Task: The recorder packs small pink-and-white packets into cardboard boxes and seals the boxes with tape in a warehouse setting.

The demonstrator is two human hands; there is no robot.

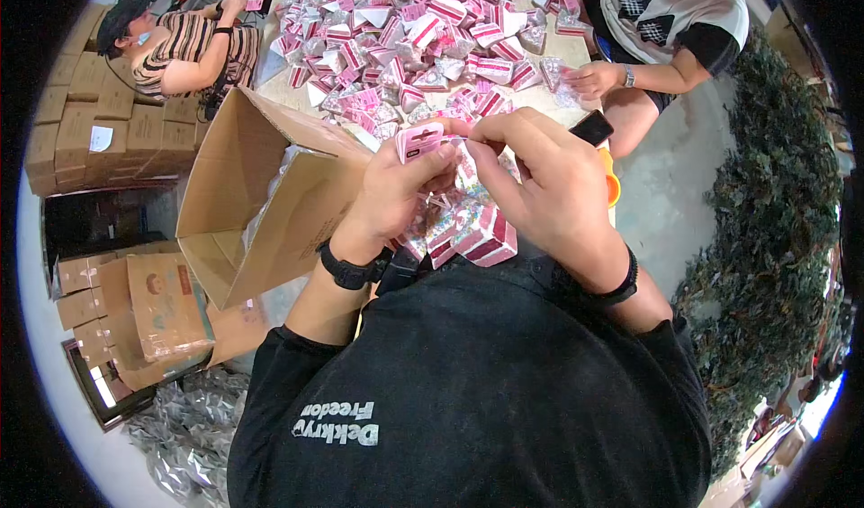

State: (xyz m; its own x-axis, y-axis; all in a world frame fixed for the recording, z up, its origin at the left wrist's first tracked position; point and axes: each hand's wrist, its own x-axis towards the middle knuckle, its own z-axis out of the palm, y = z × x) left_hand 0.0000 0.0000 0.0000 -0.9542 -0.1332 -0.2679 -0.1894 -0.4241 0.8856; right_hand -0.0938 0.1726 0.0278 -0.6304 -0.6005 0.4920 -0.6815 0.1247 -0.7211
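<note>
My left hand [385,188] is closed around pink cards [419,139] with a hang slot, its thumb pressed across their lower edge. My right hand [562,184] is just beside it, thumb and fingertips pinched together at a thin pink edge; what they grip is mostly hidden by the fingers. Beneath both hands, near my chest, lie several cake-slice-shaped packs [486,236] with pink and white stripes and clear, speckled parts. A large heap of similar packs [432,35] covers the table beyond my hands.
An open cardboard box [297,193] stands close to my left arm. A dark phone [592,128] and an orange round object [612,184] are right of my right hand. Co-workers' hands [589,80] handle packs across the table. Stacked cartons [117,130] stand left; dark green foliage [765,238] is right.
</note>
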